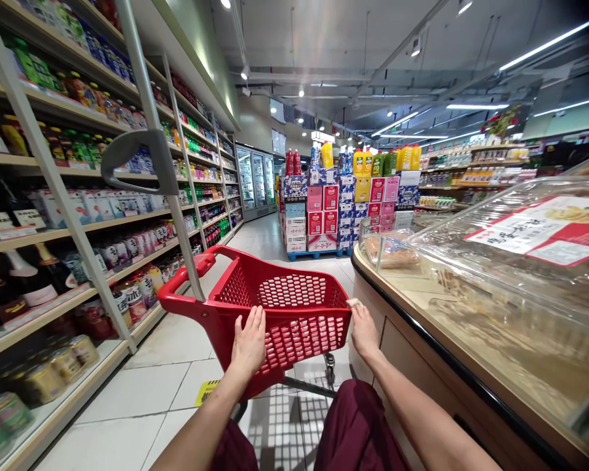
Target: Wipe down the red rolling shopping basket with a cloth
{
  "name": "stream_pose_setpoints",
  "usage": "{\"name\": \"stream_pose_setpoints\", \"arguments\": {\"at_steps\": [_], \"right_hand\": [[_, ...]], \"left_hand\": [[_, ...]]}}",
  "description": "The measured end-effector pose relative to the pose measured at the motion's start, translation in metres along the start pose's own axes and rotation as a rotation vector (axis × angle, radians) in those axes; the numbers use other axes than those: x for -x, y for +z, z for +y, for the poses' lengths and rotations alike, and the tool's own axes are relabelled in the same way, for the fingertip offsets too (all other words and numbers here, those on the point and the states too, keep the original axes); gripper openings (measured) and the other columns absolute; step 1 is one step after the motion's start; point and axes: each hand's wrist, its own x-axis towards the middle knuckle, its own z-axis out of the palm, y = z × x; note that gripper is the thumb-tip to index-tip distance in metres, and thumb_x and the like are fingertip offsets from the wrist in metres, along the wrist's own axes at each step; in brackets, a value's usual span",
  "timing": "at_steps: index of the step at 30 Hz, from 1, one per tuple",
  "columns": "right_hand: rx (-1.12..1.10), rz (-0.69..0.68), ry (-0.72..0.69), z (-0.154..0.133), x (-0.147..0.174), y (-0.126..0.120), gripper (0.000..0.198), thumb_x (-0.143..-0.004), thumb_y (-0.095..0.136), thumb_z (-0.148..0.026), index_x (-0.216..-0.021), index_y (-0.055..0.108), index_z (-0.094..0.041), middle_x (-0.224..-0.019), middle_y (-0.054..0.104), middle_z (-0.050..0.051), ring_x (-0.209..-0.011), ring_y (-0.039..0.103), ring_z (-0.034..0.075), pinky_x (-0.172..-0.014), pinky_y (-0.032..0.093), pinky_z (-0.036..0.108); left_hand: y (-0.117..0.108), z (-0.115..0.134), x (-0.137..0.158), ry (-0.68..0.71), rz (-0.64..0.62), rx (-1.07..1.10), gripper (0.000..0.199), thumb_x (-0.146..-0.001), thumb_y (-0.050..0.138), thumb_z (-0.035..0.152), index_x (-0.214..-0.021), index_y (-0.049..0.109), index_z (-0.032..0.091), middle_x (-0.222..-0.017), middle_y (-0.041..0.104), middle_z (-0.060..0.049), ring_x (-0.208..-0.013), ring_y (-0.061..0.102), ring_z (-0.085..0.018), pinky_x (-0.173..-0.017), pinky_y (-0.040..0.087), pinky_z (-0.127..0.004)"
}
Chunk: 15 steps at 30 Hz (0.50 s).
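A red plastic shopping cart (279, 320) with perforated basket walls stands sideways in front of me, and no goods show in the part of its basket that I can see. My left hand (249, 343) lies against the near side wall, fingers straight and their tips at the rim. At the basket's right end, my right hand (363, 330) has its fingers bent around the corner. A tall grey pole with a grey loop-shaped grip (142, 160) rises from the cart's handle end at left.
Shelves of bottles and cans (127, 248) line the left side. Close on the right is a display counter (422, 327) with plastic-packed food (535, 229). Stacked drink cartons (324, 209) stand ahead, with glass-door coolers (258, 180) behind. A yellow floor sticker (206, 392) lies under the cart.
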Motion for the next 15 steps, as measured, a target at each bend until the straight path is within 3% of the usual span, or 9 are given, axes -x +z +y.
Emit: {"name": "stream_pose_setpoints", "arguments": {"at_steps": [3,5,7,9,12,15], "right_hand": [[-0.044,0.026,0.034,-0.025,-0.002,0.011,0.056,-0.082,0.020,0.000,-0.131,0.038,-0.020,-0.131,0.043,0.005,-0.128,0.027,0.015,-0.105,0.029,0.042],[-0.128,-0.050,-0.043,-0.055,-0.006,0.029,0.053,-0.083,0.023,-0.002,-0.131,0.036,-0.021,-0.133,0.041,0.004,-0.129,0.026,0.014,-0.106,0.030,0.040],[-0.171,-0.117,-0.121,-0.067,-0.008,0.041,0.052,-0.084,0.025,-0.003,-0.131,0.036,-0.022,-0.133,0.040,0.003,-0.129,0.025,0.014,-0.105,0.030,0.039],[-0.141,-0.103,-0.095,-0.051,-0.005,0.039,0.052,-0.084,0.027,-0.004,-0.130,0.038,-0.024,-0.132,0.042,0.002,-0.128,0.027,0.015,-0.104,0.031,0.041],[-0.048,0.013,0.081,-0.013,-0.001,0.027,0.054,-0.080,0.026,-0.001,-0.127,0.043,-0.025,-0.129,0.046,0.003,-0.127,0.030,0.017,-0.104,0.029,0.045],[-0.043,0.012,0.110,-0.025,-0.006,0.031,0.056,-0.078,0.025,0.001,-0.124,0.047,-0.022,-0.127,0.048,0.005,-0.126,0.030,0.017,-0.105,0.029,0.044]], "left_hand": [[0.000,0.005,-0.001,-0.038,-0.007,0.013,0.065,-0.067,0.036,0.015,-0.132,0.030,0.009,-0.142,0.025,-0.011,-0.132,0.018,-0.023,-0.103,0.017,-0.047],[-0.001,0.004,-0.001,-0.025,-0.008,0.017,0.064,-0.068,0.037,0.016,-0.132,0.031,0.009,-0.141,0.026,-0.011,-0.131,0.019,-0.023,-0.103,0.018,-0.047],[-0.003,0.001,0.000,0.000,-0.013,0.018,0.063,-0.069,0.036,0.017,-0.132,0.031,0.010,-0.141,0.027,-0.010,-0.131,0.020,-0.023,-0.103,0.018,-0.047],[-0.005,-0.001,0.001,0.010,-0.020,0.022,0.064,-0.069,0.036,0.016,-0.132,0.031,0.011,-0.141,0.026,-0.008,-0.131,0.020,-0.022,-0.103,0.017,-0.047],[-0.004,0.001,0.002,0.001,-0.026,0.028,0.066,-0.066,0.037,0.015,-0.132,0.030,0.010,-0.142,0.023,-0.008,-0.132,0.018,-0.020,-0.104,0.015,-0.045],[-0.002,0.005,0.003,-0.022,-0.015,0.032,0.067,-0.066,0.038,0.015,-0.132,0.032,0.009,-0.143,0.023,-0.009,-0.132,0.017,-0.020,-0.105,0.015,-0.044]]}}
